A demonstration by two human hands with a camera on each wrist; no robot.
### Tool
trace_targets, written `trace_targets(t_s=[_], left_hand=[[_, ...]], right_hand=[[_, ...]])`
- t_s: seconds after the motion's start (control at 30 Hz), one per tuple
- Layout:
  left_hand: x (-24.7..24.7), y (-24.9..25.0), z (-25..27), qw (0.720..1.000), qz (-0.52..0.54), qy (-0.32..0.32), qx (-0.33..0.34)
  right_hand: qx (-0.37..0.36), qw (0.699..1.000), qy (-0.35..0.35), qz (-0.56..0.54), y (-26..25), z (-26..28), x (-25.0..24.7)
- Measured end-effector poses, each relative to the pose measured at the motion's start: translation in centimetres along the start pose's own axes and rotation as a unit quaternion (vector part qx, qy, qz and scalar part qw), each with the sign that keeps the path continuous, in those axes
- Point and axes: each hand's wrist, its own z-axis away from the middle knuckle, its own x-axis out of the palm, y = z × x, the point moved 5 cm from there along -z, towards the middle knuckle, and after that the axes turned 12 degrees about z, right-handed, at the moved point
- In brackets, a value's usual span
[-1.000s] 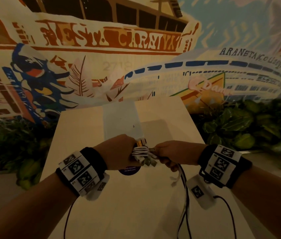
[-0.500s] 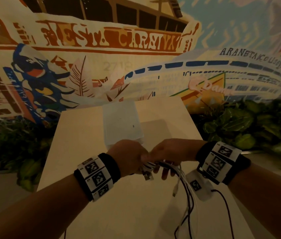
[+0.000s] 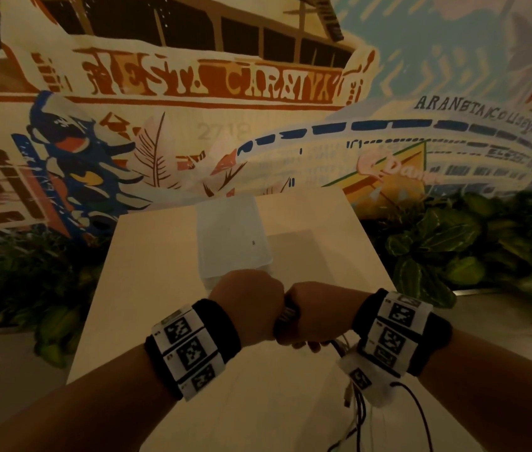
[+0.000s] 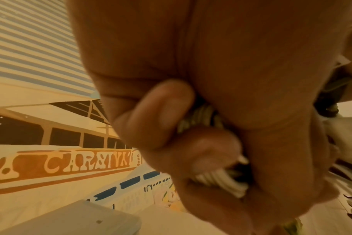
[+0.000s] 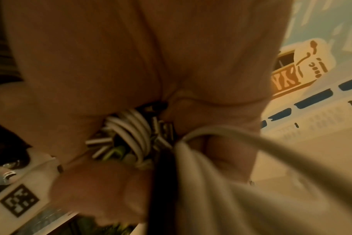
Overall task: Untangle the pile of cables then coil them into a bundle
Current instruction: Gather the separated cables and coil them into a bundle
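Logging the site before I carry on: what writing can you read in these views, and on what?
"CARETYA", roughly, stylised: orange banner on painted wall mural.
"ARANETA COLISEU", end cut off: painted white round building.
"2718", faint: mural wall.
Pink script on yellow painted roof: unreadable.
Black-and-white wristband markers: patterns, no text.

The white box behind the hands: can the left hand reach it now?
Probably not yet. The white box lies close and unobstructed, but the left hand grips the cable bundle together with the right hand.
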Motion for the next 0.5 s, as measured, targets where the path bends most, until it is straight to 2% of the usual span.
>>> trace_targets(t_s=[0.1, 0.17, 0.2, 0.23, 0.27, 0.33, 0.37, 0.4, 0.43, 0.5], left_hand=[[-0.4, -1.0, 0.3, 0.997, 0.063, 0.038, 0.023], [0.2, -3.1, 0.3, 0.987, 0.14, 0.067, 0.027], [0.9, -4.5, 0.4, 0.976, 0.209, 0.064, 0.022], [1.6, -5.7, 0.5, 0.951, 0.303, 0.059, 0.024], [2.2, -6.1, 0.8, 0.911, 0.407, 0.057, 0.038], [2.8, -5.2, 1.4, 0.791, 0.603, 0.048, 0.091], [3.1, -4.3, 1.7, 0.736, 0.667, 0.043, 0.109], [3.1, -3.4, 1.9, 0.694, 0.709, 0.041, 0.12], [2.9, -2.4, 2.0, 0.662, 0.738, 0.037, 0.127], [1.8, -0.8, 2.0, 0.62, 0.772, 0.031, 0.137]], right_hand=[[-0.025, 0.999, 0.029, -0.006, 0.1, 0.3, 0.0], [-0.033, 0.997, 0.061, -0.021, 0.6, 0.8, -0.5], [-0.039, 0.995, 0.078, -0.046, 0.8, 1.1, -0.7], [-0.047, 0.991, 0.094, -0.085, 1.0, 1.4, -1.0], [-0.058, 0.984, 0.108, -0.125, 1.1, 1.8, -1.3], [-0.096, 0.969, 0.134, -0.184, 0.9, 2.5, -2.0], [-0.117, 0.962, 0.138, -0.205, 0.6, 2.7, -2.1], [-0.136, 0.956, 0.134, -0.222, 0.1, 2.9, -2.1], [-0.152, 0.953, 0.126, -0.23, -0.4, 3.0, -1.9], [-0.189, 0.948, 0.11, -0.231, -1.5, 3.0, -1.4]])
